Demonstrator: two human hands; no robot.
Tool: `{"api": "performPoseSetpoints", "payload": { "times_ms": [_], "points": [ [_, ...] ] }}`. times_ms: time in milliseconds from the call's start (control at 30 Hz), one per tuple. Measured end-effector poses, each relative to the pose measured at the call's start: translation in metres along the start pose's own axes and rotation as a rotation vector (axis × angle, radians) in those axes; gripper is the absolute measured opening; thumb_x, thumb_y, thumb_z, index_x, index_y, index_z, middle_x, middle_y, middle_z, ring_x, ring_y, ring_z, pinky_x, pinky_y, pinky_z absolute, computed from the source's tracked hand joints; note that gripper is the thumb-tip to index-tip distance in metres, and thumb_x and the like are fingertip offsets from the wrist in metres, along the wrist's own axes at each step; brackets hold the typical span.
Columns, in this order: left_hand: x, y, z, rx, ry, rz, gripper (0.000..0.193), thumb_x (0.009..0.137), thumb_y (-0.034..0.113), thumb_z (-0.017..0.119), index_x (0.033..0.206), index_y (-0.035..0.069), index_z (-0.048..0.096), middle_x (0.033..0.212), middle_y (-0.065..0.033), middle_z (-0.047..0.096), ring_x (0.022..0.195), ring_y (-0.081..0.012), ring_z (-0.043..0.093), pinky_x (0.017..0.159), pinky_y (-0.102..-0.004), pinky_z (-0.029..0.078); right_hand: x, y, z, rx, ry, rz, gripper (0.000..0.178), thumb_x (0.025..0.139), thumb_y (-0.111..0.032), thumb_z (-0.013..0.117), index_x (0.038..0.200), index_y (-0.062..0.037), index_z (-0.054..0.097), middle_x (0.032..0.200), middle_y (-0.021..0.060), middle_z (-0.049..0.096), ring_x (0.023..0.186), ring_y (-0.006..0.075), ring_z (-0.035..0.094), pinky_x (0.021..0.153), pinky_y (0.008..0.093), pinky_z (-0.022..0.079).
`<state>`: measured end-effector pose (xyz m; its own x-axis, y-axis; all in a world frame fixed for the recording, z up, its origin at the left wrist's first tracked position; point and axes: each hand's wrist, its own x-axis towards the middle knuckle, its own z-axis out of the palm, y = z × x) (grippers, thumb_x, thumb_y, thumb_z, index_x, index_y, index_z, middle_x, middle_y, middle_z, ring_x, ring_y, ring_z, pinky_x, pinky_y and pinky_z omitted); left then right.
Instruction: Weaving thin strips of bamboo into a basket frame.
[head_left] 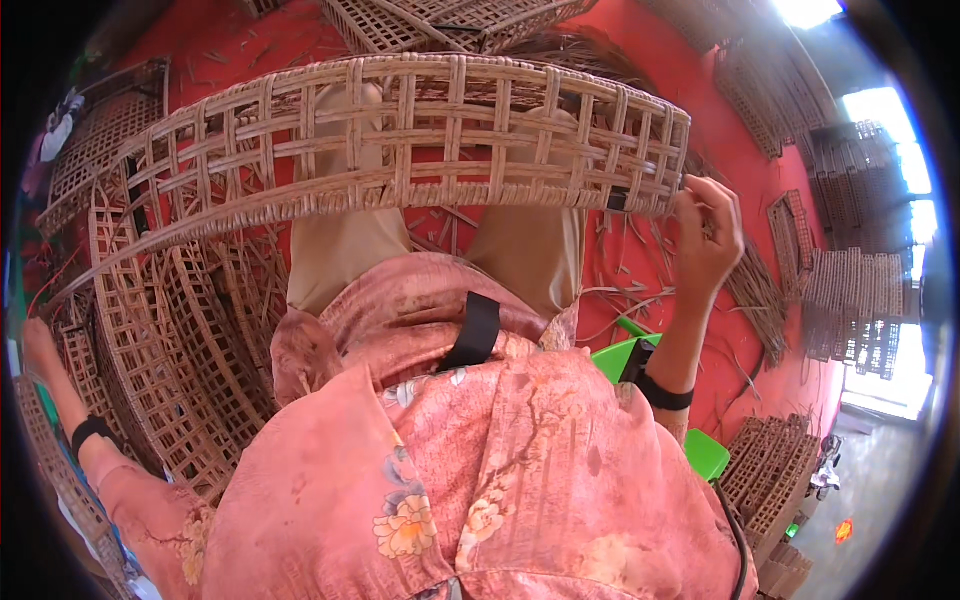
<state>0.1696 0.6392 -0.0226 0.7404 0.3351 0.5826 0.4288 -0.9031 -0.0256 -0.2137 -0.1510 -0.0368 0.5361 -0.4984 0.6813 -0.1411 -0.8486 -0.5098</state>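
A long, shallow woven rattan basket (405,130) with an open lattice side lies across my knees. At its right end is my right hand (710,228), closed, with its fingertips at the basket's corner. My left hand (40,350) is stretched far out to the left rim of the view. A long rattan strand (110,258) runs from the basket's lower left edge to that hand, which looks closed on its end; its fingers are small and partly dark. Small black bands (619,199) are wrapped on the basket's edge near both ends.
More woven baskets (175,350) lean at my left, and others (430,25) lie beyond my knees. Stacks (855,290) stand along the right. Rattan strips (750,290) and scraps litter the red floor (640,260). A green seat (615,358) shows beside me.
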Motion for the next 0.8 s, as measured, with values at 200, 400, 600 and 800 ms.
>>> {"api": "performPoseSetpoints", "payload": {
  "times_ms": [200, 400, 600, 800],
  "points": [
    [0.038, -0.081, 0.095, 0.037, -0.052, 0.127, 0.036, 0.094, 0.035, 0.048, 0.112, 0.009, 0.066, 0.107, -0.0187, 0.069, 0.099, -0.04, 0.065, 0.083, -0.0484, 0.052, -0.013, -0.035, 0.036, -0.296, -0.341, -0.307, 0.051, 0.069, -0.014, 0.082, 0.117, -0.0089, 0.066, 0.119, 0.0076, 0.06, 0.11, 0.0272, 0.055, 0.095, 0.0409, 0.045],
    [0.024, -0.094, 0.144, -0.149, -0.071, 0.208, 0.037, 0.093, 0.039, 0.051, 0.111, 0.012, 0.069, 0.108, -0.0178, 0.07, 0.103, -0.0408, 0.064, 0.086, -0.0489, 0.049, -0.018, -0.03, 0.055, -0.338, -0.273, -0.349, 0.039, 0.064, -0.015, 0.082, 0.1, -0.0109, 0.067, 0.107, 0.0063, 0.057, 0.104, 0.029, 0.054, 0.093, 0.043, 0.042],
    [0.02, -0.087, 0.11, -0.247, -0.06, 0.107, 0.039, 0.093, 0.041, 0.054, 0.113, 0.012, 0.07, 0.11, -0.0141, 0.071, 0.103, -0.0358, 0.065, 0.088, -0.0435, 0.049, -0.022, -0.043, 0.04, -0.401, -0.29, -0.326, 0.032, 0.064, -0.016, 0.083, 0.092, -0.011, 0.067, 0.1, 0.0059, 0.059, 0.098, 0.0282, 0.056, 0.088, 0.0413, 0.043],
    [0.012, -0.093, -0.032, -0.778, 0.353, -0.226, 0.034, 0.091, 0.035, 0.06, 0.11, 0.008, 0.07, 0.103, -0.0098, 0.071, 0.093, -0.0221, 0.066, 0.082, -0.0355, 0.05, 0.009, -0.155, 0.091, 0.312, -0.515, -0.334, 0.043, 0.073, -0.019, 0.082, 0.112, -0.0071, 0.067, 0.116, 0.0128, 0.065, 0.114, 0.0321, 0.059, 0.097, 0.0444, 0.047]
  ]
}}
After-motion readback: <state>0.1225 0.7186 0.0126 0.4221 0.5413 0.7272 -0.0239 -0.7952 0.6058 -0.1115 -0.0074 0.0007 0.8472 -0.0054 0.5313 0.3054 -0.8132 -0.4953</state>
